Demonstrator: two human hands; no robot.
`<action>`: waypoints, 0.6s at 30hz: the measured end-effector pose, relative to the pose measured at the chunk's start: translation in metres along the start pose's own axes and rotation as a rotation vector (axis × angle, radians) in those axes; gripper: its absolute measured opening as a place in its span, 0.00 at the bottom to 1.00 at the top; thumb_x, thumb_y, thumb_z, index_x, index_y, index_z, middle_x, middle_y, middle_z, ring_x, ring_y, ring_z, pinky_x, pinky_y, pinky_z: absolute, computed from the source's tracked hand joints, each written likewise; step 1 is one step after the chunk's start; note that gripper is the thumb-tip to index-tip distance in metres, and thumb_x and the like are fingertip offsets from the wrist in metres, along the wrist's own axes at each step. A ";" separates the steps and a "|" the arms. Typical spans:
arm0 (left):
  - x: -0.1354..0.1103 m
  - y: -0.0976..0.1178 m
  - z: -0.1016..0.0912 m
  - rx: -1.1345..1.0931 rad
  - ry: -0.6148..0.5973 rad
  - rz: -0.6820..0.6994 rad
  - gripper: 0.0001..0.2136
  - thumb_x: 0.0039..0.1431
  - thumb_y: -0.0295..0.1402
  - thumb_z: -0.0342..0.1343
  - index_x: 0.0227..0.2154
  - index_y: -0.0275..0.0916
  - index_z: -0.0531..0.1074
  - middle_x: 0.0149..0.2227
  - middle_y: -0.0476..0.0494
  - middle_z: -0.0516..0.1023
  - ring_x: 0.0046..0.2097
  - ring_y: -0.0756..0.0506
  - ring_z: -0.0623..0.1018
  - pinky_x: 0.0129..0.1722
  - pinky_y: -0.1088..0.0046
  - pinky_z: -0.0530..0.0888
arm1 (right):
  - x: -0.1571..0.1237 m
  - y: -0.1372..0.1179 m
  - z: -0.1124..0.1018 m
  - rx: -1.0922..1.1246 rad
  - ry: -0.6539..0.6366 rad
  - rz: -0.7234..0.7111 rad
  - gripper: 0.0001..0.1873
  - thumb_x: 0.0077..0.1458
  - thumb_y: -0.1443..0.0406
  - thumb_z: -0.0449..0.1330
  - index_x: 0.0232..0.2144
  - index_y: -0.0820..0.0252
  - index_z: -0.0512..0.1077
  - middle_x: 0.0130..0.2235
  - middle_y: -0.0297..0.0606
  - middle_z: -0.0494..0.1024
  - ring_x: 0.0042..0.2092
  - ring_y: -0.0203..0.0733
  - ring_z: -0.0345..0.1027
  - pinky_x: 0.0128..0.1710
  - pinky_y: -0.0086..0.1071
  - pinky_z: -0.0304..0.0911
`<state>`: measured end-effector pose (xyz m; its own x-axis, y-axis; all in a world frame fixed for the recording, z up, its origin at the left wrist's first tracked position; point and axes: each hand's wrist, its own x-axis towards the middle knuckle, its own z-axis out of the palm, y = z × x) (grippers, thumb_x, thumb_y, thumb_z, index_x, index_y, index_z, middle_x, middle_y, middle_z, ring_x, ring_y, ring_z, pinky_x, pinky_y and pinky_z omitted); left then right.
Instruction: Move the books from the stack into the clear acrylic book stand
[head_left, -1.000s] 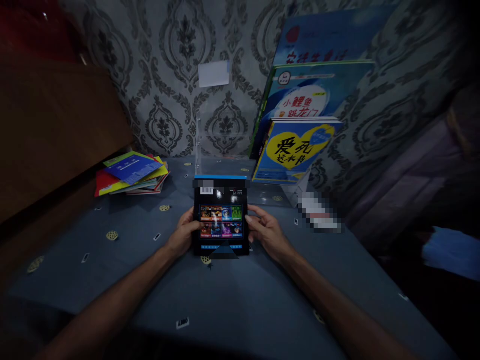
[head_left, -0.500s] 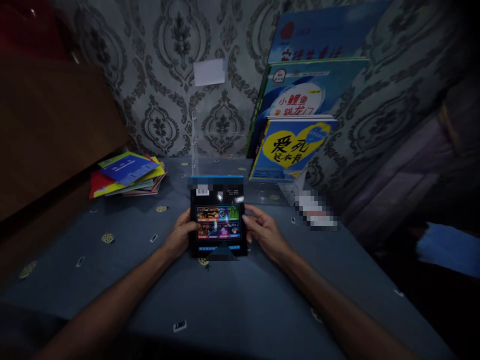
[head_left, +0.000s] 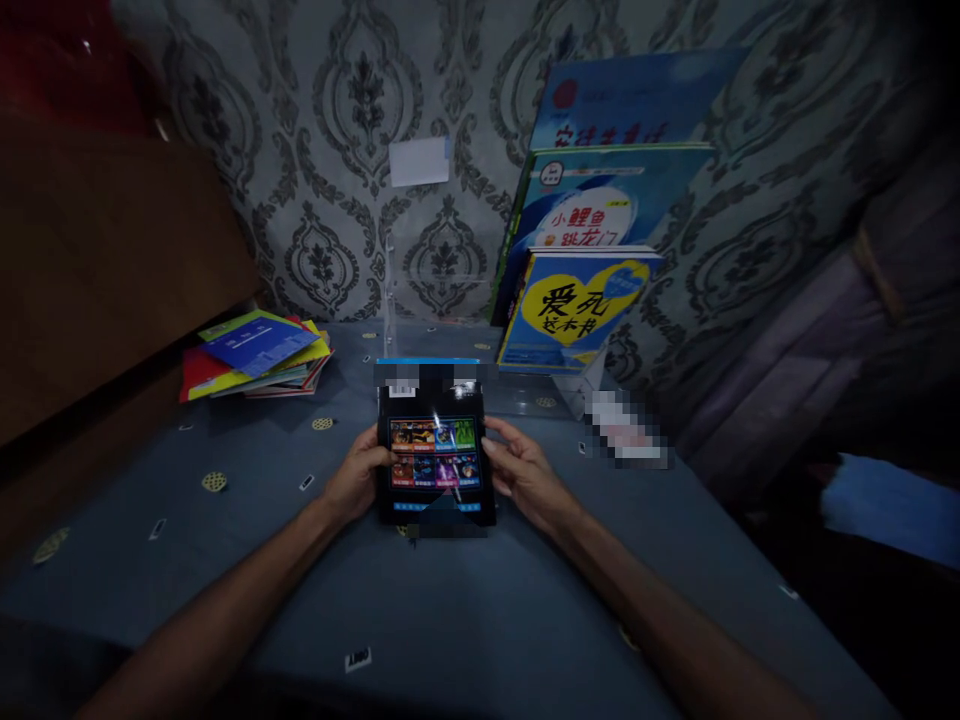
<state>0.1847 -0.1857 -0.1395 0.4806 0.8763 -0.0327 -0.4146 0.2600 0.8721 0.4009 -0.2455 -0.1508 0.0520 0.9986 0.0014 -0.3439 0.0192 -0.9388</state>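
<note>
A black book (head_left: 435, 400) with a blue top edge and a panel of small colourful pictures is between my hands, above the table. Along its left edge my left hand (head_left: 358, 473) is closed, thumb lying on the cover and fingers behind. My right hand (head_left: 525, 472) grips the opposite edge, its thumb and fingers at the side of the book. A barcode shows near the top of the cover. Behind the book stands a clear acrylic rack (head_left: 390, 290), partly hidden by it.
Upright books, among them a blue one with a yellow heart (head_left: 577, 310), lean in tiers at the back right. Several thin booklets (head_left: 259, 350) are stacked at the left, beside a brown box (head_left: 112, 270). A patterned grey cloth covers the table (head_left: 255, 560); its right edge drops off.
My view has tilted up slightly, so the scene sits a little lower. Both hands keep hold of the black book, which is tipped slightly differently, with the glare shifted on its cover.
</note>
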 end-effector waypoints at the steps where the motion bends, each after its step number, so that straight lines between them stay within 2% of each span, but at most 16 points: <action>1: 0.000 0.000 0.000 0.006 -0.005 0.003 0.18 0.35 0.24 0.59 0.35 0.37 0.76 0.34 0.47 0.82 0.34 0.44 0.79 0.36 0.70 0.75 | 0.000 0.000 -0.001 0.003 0.001 -0.001 0.26 0.44 0.54 0.71 0.45 0.53 0.73 0.21 0.24 0.67 0.18 0.27 0.51 0.15 0.22 0.46; 4: 0.002 0.001 -0.001 0.030 -0.016 0.015 0.17 0.36 0.25 0.59 0.35 0.37 0.76 0.33 0.47 0.82 0.36 0.42 0.80 0.37 0.67 0.75 | 0.002 0.001 -0.004 -0.020 0.008 -0.044 0.26 0.45 0.54 0.71 0.46 0.52 0.73 0.23 0.26 0.70 0.19 0.28 0.54 0.16 0.23 0.50; 7: 0.002 0.000 0.000 0.050 -0.008 0.027 0.16 0.35 0.25 0.60 0.34 0.37 0.77 0.32 0.46 0.82 0.37 0.40 0.80 0.39 0.65 0.75 | 0.001 -0.003 -0.006 -0.094 -0.004 -0.133 0.25 0.47 0.54 0.70 0.47 0.51 0.74 0.29 0.29 0.75 0.22 0.31 0.61 0.20 0.27 0.59; 10: 0.000 -0.001 0.001 0.087 -0.001 0.050 0.17 0.34 0.25 0.60 0.33 0.37 0.77 0.32 0.46 0.82 0.38 0.39 0.80 0.40 0.64 0.75 | -0.001 -0.012 -0.004 -0.179 0.006 -0.246 0.21 0.48 0.54 0.69 0.45 0.50 0.76 0.35 0.33 0.79 0.29 0.36 0.68 0.30 0.32 0.67; 13: -0.003 -0.002 0.001 0.192 0.013 0.124 0.16 0.36 0.25 0.62 0.33 0.38 0.78 0.33 0.47 0.81 0.39 0.40 0.79 0.43 0.64 0.74 | -0.004 -0.019 -0.002 -0.240 0.037 -0.336 0.17 0.49 0.53 0.68 0.42 0.49 0.77 0.39 0.35 0.80 0.39 0.41 0.72 0.43 0.38 0.69; 16: -0.004 0.002 0.001 0.402 -0.129 0.265 0.10 0.42 0.29 0.63 0.32 0.40 0.80 0.35 0.43 0.81 0.43 0.38 0.77 0.48 0.63 0.71 | -0.006 -0.020 -0.005 -0.312 0.040 -0.369 0.15 0.50 0.51 0.67 0.38 0.50 0.79 0.40 0.37 0.80 0.44 0.45 0.72 0.49 0.42 0.66; 18: -0.005 0.005 0.001 0.561 -0.270 0.349 0.07 0.47 0.32 0.63 0.31 0.40 0.81 0.37 0.40 0.82 0.47 0.36 0.76 0.52 0.60 0.68 | -0.008 -0.015 -0.010 -0.361 -0.032 -0.382 0.17 0.48 0.48 0.68 0.34 0.52 0.80 0.40 0.40 0.80 0.46 0.49 0.72 0.51 0.45 0.64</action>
<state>0.1810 -0.1887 -0.1342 0.5969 0.7207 0.3525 -0.1540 -0.3283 0.9319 0.4151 -0.2542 -0.1399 0.0798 0.9246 0.3725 0.0390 0.3705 -0.9280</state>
